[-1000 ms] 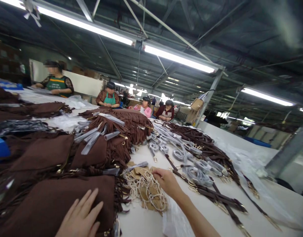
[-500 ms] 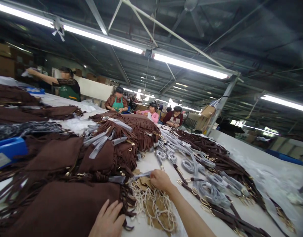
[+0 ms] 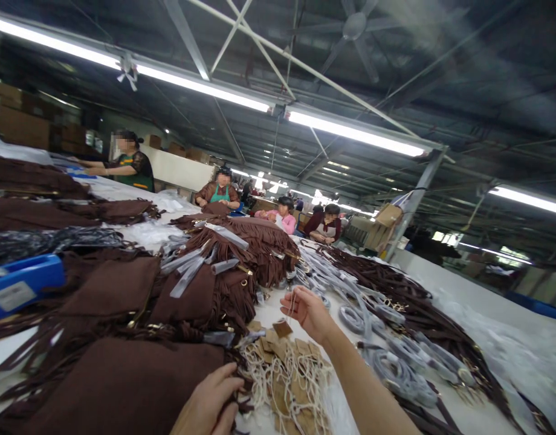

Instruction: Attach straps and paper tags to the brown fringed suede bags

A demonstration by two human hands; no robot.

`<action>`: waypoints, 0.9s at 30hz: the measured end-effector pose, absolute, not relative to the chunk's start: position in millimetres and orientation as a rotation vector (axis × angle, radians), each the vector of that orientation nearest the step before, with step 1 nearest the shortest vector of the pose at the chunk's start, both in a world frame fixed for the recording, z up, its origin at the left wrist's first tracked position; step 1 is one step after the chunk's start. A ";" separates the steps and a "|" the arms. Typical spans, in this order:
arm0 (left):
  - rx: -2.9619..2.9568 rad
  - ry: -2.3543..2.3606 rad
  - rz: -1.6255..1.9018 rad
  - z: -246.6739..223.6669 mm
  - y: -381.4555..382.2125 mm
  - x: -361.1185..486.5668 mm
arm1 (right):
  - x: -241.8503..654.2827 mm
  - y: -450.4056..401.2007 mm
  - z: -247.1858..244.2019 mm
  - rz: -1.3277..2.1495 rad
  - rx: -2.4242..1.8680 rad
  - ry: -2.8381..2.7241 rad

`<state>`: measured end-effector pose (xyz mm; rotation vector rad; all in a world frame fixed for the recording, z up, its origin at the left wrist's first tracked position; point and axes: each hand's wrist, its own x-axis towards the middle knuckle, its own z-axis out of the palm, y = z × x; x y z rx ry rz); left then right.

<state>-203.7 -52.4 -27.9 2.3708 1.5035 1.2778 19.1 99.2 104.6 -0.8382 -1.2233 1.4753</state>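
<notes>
My right hand (image 3: 305,309) is raised over the table with its fingertips pinched on the string of a hang tag. The small brown card of that hang tag (image 3: 282,328) dangles below the fingers. Beneath it lies a heap of kraft tags with white strings (image 3: 289,377). My left hand (image 3: 212,399) rests, fingers extended and somewhat apart, at the right edge of a dark brown fringed bag (image 3: 137,380). More brown bags (image 3: 117,287) lie behind that one.
Rolled straps in clear wrap (image 3: 389,365) and dark brown straps (image 3: 423,308) spread along the right. A blue bin (image 3: 24,287) sits at left. Piled fringed bags (image 3: 255,241) stand farther back. Several co-workers, including one in a green apron (image 3: 221,192), are across the table.
My right hand has lifted from the tag heap, bringing up one tag by its string. My left hand has shifted slightly right along the bag. A co-worker at far left has lowered an outstretched arm.
</notes>
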 end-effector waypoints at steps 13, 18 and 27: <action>1.633 1.324 1.541 83.5 -35.9 -170.8 | -50.6 47.1 140.1 1.741 -0.597 -1.082; 1.475 1.298 1.672 79.0 -42.3 -177.2 | -70.4 23.0 135.0 1.777 -0.579 -1.047; 1.767 1.405 1.622 80.8 -67.1 -224.0 | -72.2 8.8 123.8 1.766 -0.645 -1.203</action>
